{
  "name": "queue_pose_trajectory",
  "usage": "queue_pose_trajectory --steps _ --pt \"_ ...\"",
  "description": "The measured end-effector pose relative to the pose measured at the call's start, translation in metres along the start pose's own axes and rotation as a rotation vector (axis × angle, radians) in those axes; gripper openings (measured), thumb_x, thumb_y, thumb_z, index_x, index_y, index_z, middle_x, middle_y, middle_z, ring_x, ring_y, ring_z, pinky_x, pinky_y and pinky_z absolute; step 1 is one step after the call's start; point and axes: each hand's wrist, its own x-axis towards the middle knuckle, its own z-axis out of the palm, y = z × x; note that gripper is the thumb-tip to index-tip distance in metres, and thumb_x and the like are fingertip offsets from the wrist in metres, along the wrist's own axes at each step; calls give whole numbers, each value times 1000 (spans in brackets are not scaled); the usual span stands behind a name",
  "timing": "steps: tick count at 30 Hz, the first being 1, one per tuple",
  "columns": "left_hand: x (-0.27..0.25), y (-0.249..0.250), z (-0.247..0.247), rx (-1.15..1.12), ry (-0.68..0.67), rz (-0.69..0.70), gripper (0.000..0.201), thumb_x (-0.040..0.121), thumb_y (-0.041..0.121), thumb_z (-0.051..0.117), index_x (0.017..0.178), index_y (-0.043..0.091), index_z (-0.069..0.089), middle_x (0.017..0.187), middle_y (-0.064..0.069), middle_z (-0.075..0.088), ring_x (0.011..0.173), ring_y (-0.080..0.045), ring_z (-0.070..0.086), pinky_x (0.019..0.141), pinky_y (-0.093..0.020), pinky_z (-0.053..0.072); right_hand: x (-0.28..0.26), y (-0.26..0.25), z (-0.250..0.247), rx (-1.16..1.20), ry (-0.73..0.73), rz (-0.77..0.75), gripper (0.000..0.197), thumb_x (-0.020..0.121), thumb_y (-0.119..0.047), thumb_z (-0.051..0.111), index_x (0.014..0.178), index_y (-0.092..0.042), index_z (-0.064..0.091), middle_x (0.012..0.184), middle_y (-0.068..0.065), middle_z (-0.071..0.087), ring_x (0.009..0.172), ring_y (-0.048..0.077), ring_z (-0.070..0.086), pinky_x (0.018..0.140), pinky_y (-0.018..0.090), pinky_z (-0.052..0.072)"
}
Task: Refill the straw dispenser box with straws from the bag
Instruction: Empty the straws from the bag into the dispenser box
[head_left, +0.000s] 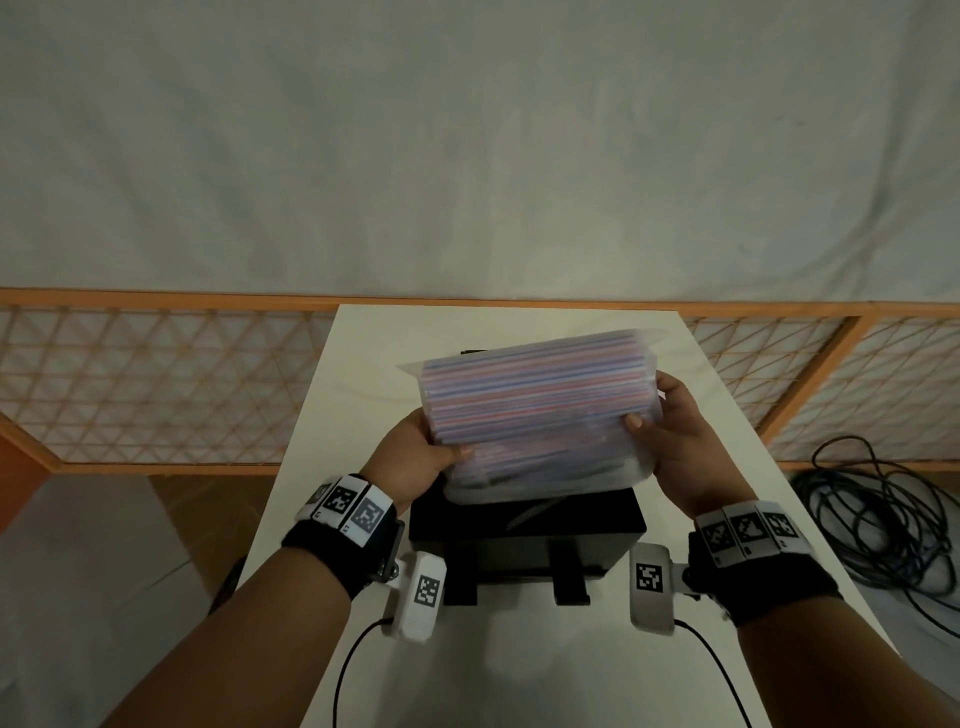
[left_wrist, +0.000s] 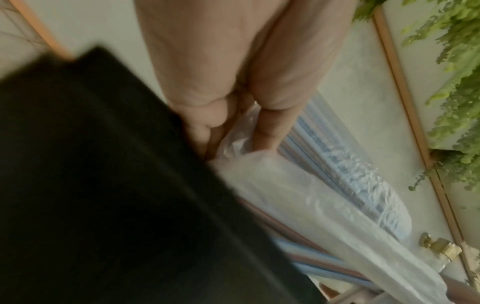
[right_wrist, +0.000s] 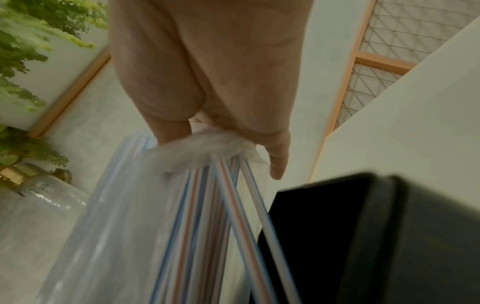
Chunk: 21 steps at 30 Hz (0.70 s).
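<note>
A clear plastic bag (head_left: 540, 410) packed with red, blue and white striped straws (right_wrist: 197, 216) hangs tilted above the black dispenser box (head_left: 524, 540), its lower edge over the box's open top. My left hand (head_left: 415, 457) grips the bag's left end, fingers curled round the plastic (left_wrist: 262, 131). At the other end my right hand (head_left: 675, 447) pinches the gathered plastic (right_wrist: 207, 144). In the wrist views the box shows as a dark mass (left_wrist: 103, 185) (right_wrist: 376, 236) just below the bag.
The box stands on a narrow white table (head_left: 519, 675). A wooden lattice fence (head_left: 156, 384) runs behind it. Black cables (head_left: 883, 519) lie coiled on the floor to the right. Green plants (left_wrist: 454, 102) and a glass jar (right_wrist: 49, 191) appear in the wrist views.
</note>
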Motion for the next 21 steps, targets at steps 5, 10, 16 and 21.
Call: queue_pose_trajectory --steps 5,10,16,21 --pt "1 -3 2 112 51 38 52 75 10 76 124 13 57 120 -7 65 111 -21 61 101 -43 47 -6 -2 0 -112 9 -10 56 81 -2 65 130 -11 40 113 7 67 111 30 61 95 51 50" --pt "2 -7 2 139 81 58 54 67 4 79 117 13 60 113 -8 67 105 -23 63 97 -47 49 -8 -9 4 -271 37 -19 55 77 8 65 122 -18 46 94 -3 75 94 16 68 89 44 51" --pt "-6 6 5 -61 -45 77 60 59 8 75 116 16 62 112 -8 69 105 -21 65 94 -40 51 -9 -22 9 -353 83 -28 53 80 4 67 124 -16 45 95 0 73 91 16 69 84 38 51" --pt "-8 7 4 -198 -34 76 59 59 -1 62 117 8 61 109 -14 68 105 -27 63 92 -40 52 -9 -27 16 -481 92 -55 48 82 -5 67 123 -19 47 96 3 74 90 16 71 84 42 55"
